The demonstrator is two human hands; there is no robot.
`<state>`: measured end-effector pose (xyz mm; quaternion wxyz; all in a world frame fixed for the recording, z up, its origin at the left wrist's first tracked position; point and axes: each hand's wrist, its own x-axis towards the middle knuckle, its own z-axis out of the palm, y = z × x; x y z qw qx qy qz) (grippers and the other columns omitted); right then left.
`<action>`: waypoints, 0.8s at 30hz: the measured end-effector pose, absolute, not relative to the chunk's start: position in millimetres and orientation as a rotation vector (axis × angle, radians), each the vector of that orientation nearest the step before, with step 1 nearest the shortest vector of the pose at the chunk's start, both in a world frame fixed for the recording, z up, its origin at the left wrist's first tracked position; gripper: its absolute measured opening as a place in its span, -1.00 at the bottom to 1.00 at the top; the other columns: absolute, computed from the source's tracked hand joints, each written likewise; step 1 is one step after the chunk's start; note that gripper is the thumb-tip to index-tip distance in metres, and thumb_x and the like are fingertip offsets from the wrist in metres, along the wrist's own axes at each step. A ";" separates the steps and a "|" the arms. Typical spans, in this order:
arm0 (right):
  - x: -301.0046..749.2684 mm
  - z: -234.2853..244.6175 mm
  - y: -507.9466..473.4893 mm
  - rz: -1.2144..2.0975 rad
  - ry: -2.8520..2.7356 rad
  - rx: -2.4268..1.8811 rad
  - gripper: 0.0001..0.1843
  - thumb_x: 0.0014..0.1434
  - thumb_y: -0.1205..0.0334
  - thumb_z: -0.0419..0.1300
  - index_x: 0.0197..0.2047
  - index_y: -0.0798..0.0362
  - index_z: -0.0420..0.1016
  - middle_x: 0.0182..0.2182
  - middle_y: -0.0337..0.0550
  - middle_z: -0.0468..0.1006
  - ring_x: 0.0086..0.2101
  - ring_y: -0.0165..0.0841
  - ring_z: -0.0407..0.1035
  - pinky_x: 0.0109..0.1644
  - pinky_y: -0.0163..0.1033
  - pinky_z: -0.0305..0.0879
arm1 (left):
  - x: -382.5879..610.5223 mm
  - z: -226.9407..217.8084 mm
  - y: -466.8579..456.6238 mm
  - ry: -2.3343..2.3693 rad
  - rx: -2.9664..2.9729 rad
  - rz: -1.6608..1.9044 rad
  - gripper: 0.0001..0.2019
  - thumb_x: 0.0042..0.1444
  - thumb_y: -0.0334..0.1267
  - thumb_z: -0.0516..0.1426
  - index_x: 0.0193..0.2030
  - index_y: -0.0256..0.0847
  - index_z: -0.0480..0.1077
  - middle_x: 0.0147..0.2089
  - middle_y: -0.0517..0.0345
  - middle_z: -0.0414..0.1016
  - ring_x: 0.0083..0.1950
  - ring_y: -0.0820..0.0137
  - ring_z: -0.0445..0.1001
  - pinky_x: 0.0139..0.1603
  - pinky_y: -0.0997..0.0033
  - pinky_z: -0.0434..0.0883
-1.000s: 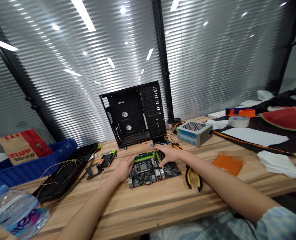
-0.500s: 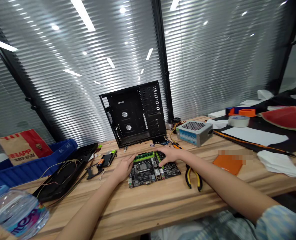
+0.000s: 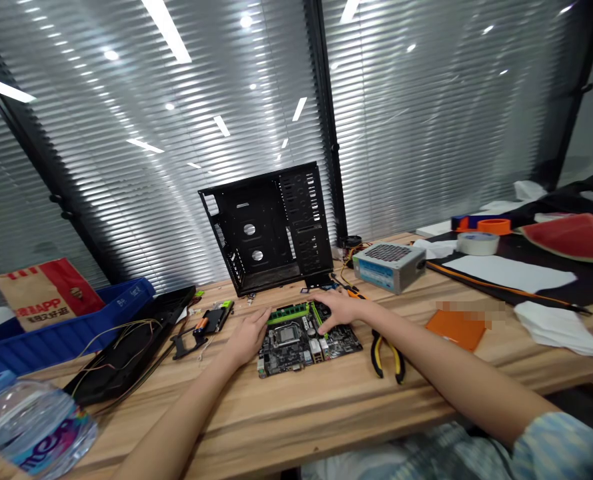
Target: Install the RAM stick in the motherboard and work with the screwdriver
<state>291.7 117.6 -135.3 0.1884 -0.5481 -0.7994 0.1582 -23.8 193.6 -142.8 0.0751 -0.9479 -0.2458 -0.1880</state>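
Observation:
A black motherboard point(image 3: 303, 343) with green slots lies flat on the wooden table point(image 3: 326, 407). A green memory stick point(image 3: 289, 313) sits along its far edge. My left hand point(image 3: 249, 333) rests at the board's left edge, fingers stretched toward the stick's left end. My right hand point(image 3: 340, 308) lies over the board's far right corner, fingers curved down at the stick's right end. Neither hand is wrapped around anything.
An empty black computer case point(image 3: 271, 227) stands behind the board. A power supply point(image 3: 389, 265) and yellow-handled pliers point(image 3: 386, 353) lie to the right. A black side panel point(image 3: 131, 343), blue bin point(image 3: 51, 333) and water bottle point(image 3: 31, 427) are at left. Tape rolls point(image 3: 479, 242) sit far right.

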 end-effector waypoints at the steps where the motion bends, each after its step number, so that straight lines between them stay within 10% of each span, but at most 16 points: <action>1: 291.6 -135.4 117.5 0.443 -2.250 -1.538 0.19 -0.29 -0.36 0.38 0.35 -0.08 0.13 0.30 0.02 0.18 0.26 0.10 0.01 0.31 0.08 -0.07 | -24.1 -143.3 194.1 -0.728 -2.835 -0.560 -0.54 0.30 -0.32 -0.10 0.32 -0.28 0.19 0.26 -0.15 0.33 0.25 0.23 0.34 0.24 0.14 0.34; 24: 285.9 -128.7 113.2 0.393 -2.234 -1.572 0.16 -0.31 -0.34 0.39 0.33 -0.12 0.17 0.29 0.01 0.21 0.24 0.14 0.04 0.29 0.18 -0.10 | -21.3 -144.5 194.3 -0.505 -2.875 -0.617 -0.44 0.21 -0.49 -0.07 0.36 -0.15 0.14 0.26 -0.04 0.35 0.27 0.29 0.32 0.26 0.06 0.33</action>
